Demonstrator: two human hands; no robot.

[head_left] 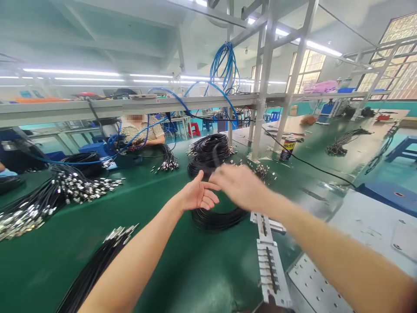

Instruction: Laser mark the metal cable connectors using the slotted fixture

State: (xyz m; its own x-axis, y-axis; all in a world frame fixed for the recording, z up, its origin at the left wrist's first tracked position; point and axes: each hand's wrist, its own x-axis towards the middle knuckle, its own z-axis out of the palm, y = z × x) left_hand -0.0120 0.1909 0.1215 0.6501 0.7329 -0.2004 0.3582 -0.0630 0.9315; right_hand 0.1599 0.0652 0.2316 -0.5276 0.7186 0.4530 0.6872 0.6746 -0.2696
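My left hand [199, 194] is held palm up above the green table, its thumb and fingers apart and nothing seen in it. Crossing close to its fingertips is my right hand [239, 184], smeared by motion, so whether its fingers grip anything is hidden. A faint dark curved streak rises from those fingers. Behind both hands stands a stack of coiled black cables [208, 150] with metal ends. Another black cable coil [221, 219] lies just below the hands. A metal slotted fixture [269, 265] runs along the table under my right forearm.
Straight black cables [93, 269] lie front left, near a large cable bundle with silver connectors [81, 187]. A spray can [287, 148] stands by the frame posts [262, 87]. A perforated metal plate [314, 282] is front right. A person in a striped shirt [156, 132] sits opposite.
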